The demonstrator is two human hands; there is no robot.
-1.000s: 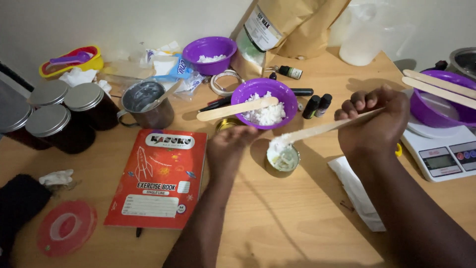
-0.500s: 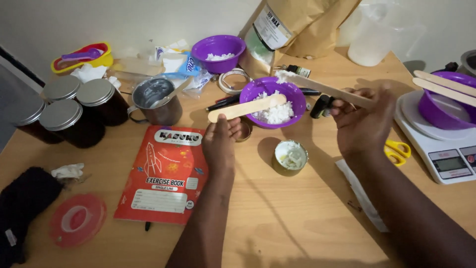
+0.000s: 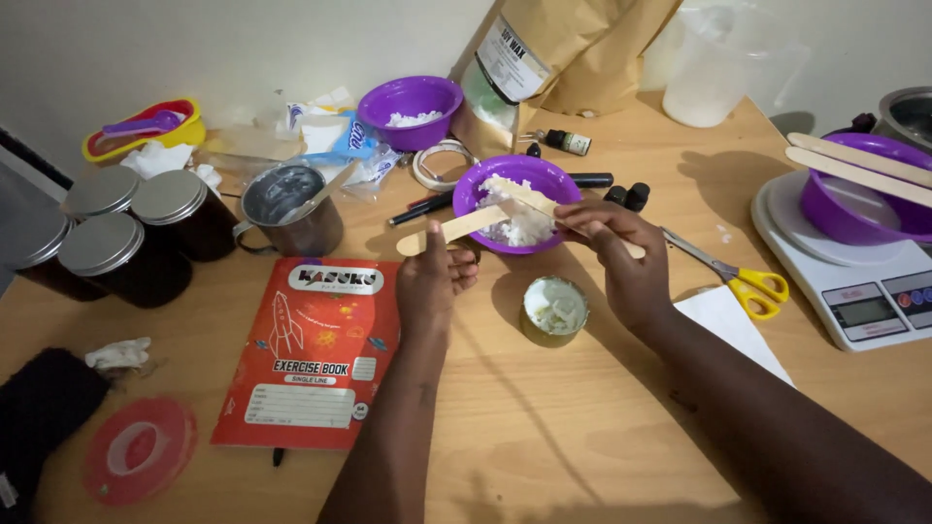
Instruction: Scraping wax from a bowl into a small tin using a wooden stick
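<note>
You are scooping white wax flakes, by the look of it: your right hand (image 3: 621, 257) is gripping a wooden stick (image 3: 544, 209) whose tip is digging into the flakes in the purple bowl (image 3: 519, 199), while your left hand (image 3: 432, 277) is closed around a second flat wooden stick (image 3: 451, 230) lying across the bowl's near rim. The next move, as I judge it, calls for lifting a load level and carrying it toward six o'clock, where the small round tin (image 3: 553, 311) is sitting just below the bowl, between your hands. The flakes are looking pale, clumpy and heaped; the tin is already holding some white wax.
</note>
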